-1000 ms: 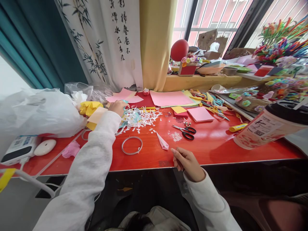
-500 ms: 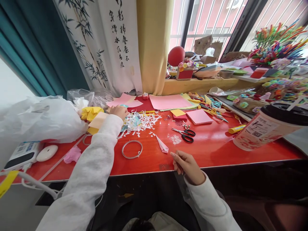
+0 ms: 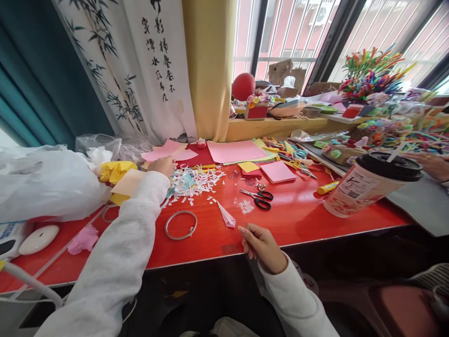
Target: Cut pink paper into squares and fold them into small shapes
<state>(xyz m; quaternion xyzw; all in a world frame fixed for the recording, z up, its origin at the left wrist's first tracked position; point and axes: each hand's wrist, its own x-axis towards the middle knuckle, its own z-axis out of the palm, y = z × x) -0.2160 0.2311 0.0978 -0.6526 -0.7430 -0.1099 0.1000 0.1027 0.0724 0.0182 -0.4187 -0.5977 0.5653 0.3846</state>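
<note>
My left hand point(image 3: 162, 166) reaches across the red table at the left back, over the near edge of some pink paper point(image 3: 164, 150) and beside a heap of white paper shreds point(image 3: 189, 182). Its fingertips are turned away from me, so I cannot see what they hold. Near the front edge rests my right hand point(image 3: 261, 243), fingers curled in and thumb against them, with nothing visible in the grip. Just off its fingertips lies a folded pink paper cone point(image 3: 228, 217). Black-handled scissors point(image 3: 261, 197) lie open beyond it, and a thin ring-shaped coil point(image 3: 181, 225) lies to the left.
A large lidded cup point(image 3: 354, 187) stands at the right, beside a yellow tube point(image 3: 328, 187). A pink paper stack point(image 3: 278, 172) and pink sheet point(image 3: 235, 150) lie at the back. White plastic bags point(image 3: 49, 182) crowd the left. Another person's hand point(image 3: 433, 166) shows at the far right.
The view has swung to the right, bringing another person's hand into sight. The teal item by my left fingertips no longer shows. My right hand keeps its curled pose by the paper cone.
</note>
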